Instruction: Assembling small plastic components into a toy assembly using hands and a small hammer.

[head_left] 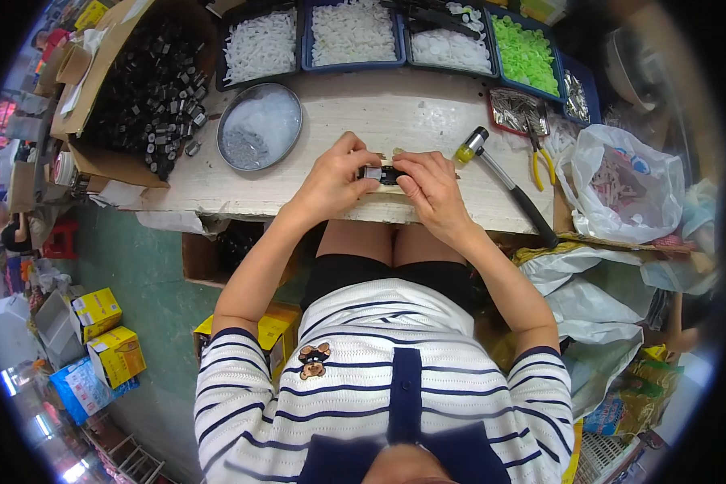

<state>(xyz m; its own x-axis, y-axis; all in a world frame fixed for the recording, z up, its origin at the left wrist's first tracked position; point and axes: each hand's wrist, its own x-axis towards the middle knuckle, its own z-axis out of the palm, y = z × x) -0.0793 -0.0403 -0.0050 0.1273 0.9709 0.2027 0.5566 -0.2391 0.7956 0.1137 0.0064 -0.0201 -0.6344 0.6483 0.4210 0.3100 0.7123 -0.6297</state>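
Over the front of the pale worktop, my left hand (pixel 335 179) and my right hand (pixel 431 184) meet around a small black part with a silvery block (pixel 373 173). The left thumb and fingers grip its silvery end. The right fingers and thumb close on its black end, covering much of it. Its exact kind is too small to make out. Just beyond the right fingertips lies a tiny pale yellowish piece (pixel 398 151). A hammer (pixel 504 181) with a yellow and black head and a black grip rests to the right of my right hand.
A cardboard box (pixel 89 97) of small black and metal parts stands at left, beside a round metal dish (pixel 297 121) of tiny pieces. Along the back, several blue trays (pixel 403 61) hold white and green parts. Yellow-handled pliers (pixel 543 165) and a plastic bag (pixel 653 173) are at right.
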